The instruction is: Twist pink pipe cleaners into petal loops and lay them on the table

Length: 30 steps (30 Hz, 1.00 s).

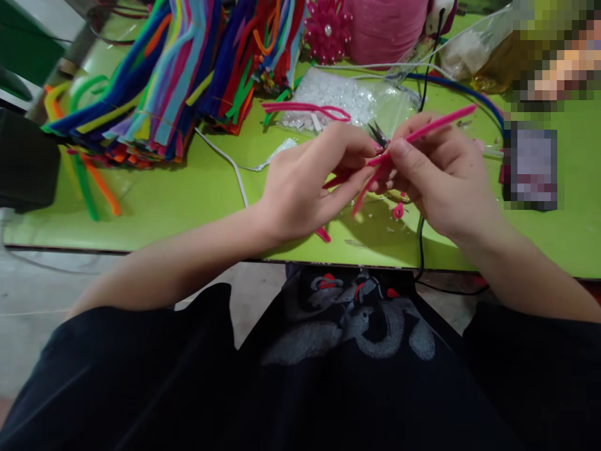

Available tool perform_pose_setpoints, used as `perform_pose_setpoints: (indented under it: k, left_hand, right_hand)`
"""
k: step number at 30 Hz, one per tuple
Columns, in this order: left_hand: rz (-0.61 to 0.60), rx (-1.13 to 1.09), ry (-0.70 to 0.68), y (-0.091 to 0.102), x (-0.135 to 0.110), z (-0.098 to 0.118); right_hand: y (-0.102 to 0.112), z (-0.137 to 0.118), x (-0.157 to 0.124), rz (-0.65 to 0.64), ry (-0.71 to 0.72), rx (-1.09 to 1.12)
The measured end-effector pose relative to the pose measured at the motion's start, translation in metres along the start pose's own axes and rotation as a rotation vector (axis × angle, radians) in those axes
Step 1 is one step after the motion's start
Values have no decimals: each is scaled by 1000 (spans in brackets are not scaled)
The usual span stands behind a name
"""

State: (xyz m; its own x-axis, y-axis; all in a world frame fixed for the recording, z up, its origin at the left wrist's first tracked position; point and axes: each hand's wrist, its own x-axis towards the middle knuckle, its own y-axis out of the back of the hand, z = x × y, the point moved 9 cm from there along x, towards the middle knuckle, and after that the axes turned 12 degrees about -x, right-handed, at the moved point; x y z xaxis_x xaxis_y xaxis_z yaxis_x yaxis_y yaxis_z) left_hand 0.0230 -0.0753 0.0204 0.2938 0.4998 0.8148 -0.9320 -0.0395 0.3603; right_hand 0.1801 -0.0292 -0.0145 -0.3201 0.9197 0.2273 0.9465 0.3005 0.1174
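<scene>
Both my hands meet over the front of a green table (pixel 197 228). My left hand (pixel 310 181) is closed, its thumb and fingertips pinching a bright pink pipe cleaner (pixel 441 125). Between thumb and fingers, my right hand (pixel 446 169) grips the same pipe cleaner, whose straight end sticks out to the upper right. Another pink end hangs down between the hands. Dark pointed metal tips (pixel 377 134) show just behind the fingers; which hand holds that tool is hidden. A folded pink pipe cleaner (pixel 310 110) lies beyond my left hand.
Bundles of coloured pipe cleaners (pixel 154 94) fill the back left. Behind my hands lies a bag of clear beads (pixel 333 94), with a pink spool (pixel 387 28) and pink flower (pixel 327 30) beyond. A black cable (pixel 421 244) crosses the front edge. A black box (pixel 25 160) stands at left.
</scene>
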Motion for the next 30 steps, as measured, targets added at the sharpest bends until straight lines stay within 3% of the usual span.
perform_pose_setpoints:
  k: [3,6,10,15,21,23,28,30]
  left_hand:
    - [-18,82,-95,0,1,10]
    - [-27,144,-140,1,2,12]
    - [-53,106,-175,0,5,11]
    - [-54,32,-62,-1,7,-2]
    - [-52,-2,-36,-3,6,-6]
    - [-73,-88,57,-3,8,-11]
    - [-205,-425,532,-16,6,-35]
    - [-235,-536,663,-21,3,-39]
  right_hand:
    - [-4,19,1,-34,-172,110]
    - [-7,21,-2,-96,-214,39]
    - [-4,6,-3,-107,-130,-81]
    - [3,-8,-5,-31,12,-268]
    - [6,-21,-10,5,104,-365]
    - [6,-29,-10,-29,164,-418]
    - [3,-58,-12,-115,451,-636]
    - [-1,-66,-16,-154,567,-769]
